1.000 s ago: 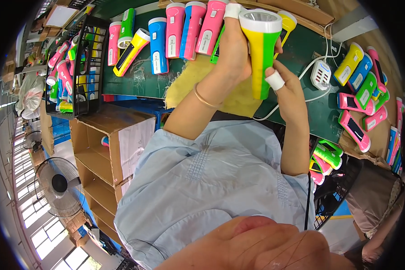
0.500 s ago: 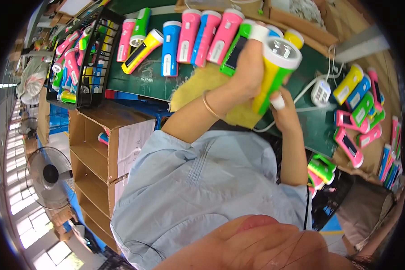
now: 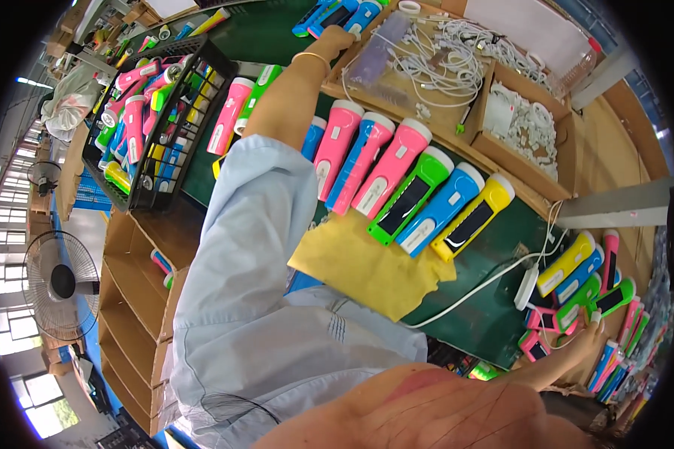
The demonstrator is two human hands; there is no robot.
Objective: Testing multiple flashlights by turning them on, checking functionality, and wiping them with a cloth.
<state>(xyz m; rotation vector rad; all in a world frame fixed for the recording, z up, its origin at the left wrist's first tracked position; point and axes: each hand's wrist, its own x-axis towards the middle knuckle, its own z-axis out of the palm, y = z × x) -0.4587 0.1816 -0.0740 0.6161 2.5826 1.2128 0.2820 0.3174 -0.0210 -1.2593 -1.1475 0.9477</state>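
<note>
My left hand (image 3: 332, 45) is stretched to the far edge of the table, its fingers closed round the end of a blue flashlight (image 3: 337, 19) in a small group of blue ones. At the right, my right hand (image 3: 583, 340), with a white wrap on one finger, reaches its extended fingers to a green flashlight (image 3: 615, 296) in a loose pile. Between my hands, a row of pink, blue, green and yellow flashlights includes a pink flashlight (image 3: 394, 166) and a yellow flashlight (image 3: 473, 217). Their lower ends lie near a yellow cloth (image 3: 371, 266).
A black crate (image 3: 174, 123) full of flashlights stands at the left, above cardboard shelves (image 3: 131, 292). Cardboard trays hold white cables (image 3: 445, 60) and small white parts (image 3: 520, 123). A white power strip (image 3: 527, 288) trails its cord across the green table (image 3: 494, 322). A fan (image 3: 61, 283) stands left.
The yellow-and-green flashlight has left my hands and I cannot pick it out now. My left hand has gone to the far blue flashlights, my right to the right-hand pile. The view has shifted.
</note>
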